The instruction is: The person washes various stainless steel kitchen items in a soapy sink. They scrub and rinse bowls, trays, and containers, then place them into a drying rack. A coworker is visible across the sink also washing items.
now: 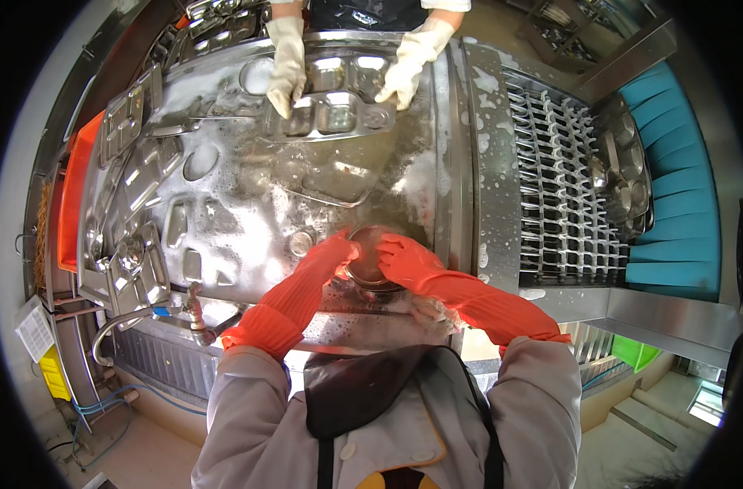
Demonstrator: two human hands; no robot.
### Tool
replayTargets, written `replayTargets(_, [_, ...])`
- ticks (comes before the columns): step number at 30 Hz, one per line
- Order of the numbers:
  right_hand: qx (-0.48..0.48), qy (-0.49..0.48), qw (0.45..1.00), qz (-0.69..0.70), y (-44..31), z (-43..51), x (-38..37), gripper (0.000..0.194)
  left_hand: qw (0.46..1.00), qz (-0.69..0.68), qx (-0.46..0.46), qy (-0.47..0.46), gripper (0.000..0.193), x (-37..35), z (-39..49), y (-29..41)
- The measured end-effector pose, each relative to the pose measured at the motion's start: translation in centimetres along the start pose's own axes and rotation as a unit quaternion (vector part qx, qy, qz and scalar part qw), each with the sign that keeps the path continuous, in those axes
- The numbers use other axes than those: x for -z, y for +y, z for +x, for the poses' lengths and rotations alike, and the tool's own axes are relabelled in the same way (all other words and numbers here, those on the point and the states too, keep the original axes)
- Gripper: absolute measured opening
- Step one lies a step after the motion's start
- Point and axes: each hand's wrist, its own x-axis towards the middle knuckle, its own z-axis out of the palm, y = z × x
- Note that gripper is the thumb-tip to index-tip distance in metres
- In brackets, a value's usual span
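A round metal bowl (369,269) with liquid in it sits at the near edge of the sudsy sink (408,202), between my two hands in orange rubber gloves. My left hand (341,252) grips its left rim. Across from it, my right hand (408,260) has its fingers curled over the bowl's right rim, the fingertips reaching inside. A wet, pale cloth (435,310) lies under my right forearm. A small round metal piece (301,243) rests in the foam left of my left hand. Beyond the bowl, a metal tray (341,182) lies partly under water.
Opposite me, a person's white-gloved hands (402,79) hold a compartment tray (338,116). Several trays (140,177) lean at the left, near a faucet (197,315) and an orange bin (78,195). At right is a rack conveyor (561,183) with metalware and teal curtain strips (677,183).
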Motion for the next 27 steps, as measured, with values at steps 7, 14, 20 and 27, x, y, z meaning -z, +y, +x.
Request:
replayTargets(7, [-0.335, 0.173, 0.766, 0.521, 2.3, -4.7, 5.9, 0.021, 0.935, -0.225, -0.217, -0.168, 0.073, -0.6, -3.7, 1.1])
replayTargets(14, [-0.412, 0.388, 0.546, 0.618, 5.0, -11.4, 10.3, 0.057, 0.984, -0.007, -0.149, 0.095, 0.072, -2.9, -3.0, -0.1])
replayTargets(20, [-0.178, 0.173, 0.881, 0.403, 1.6, -3.8, 2.6, 0.072, 0.994, -0.066, -0.071, 0.048, 0.071, -5.2, 3.2, -0.4])
replayTargets(27, [-0.149, -0.110, 0.962, 0.202, 0.1, 3.0, 1.2, 0.056, 0.994, 0.097, -0.026, 0.042, 0.073, -0.1, 4.7, 0.9])
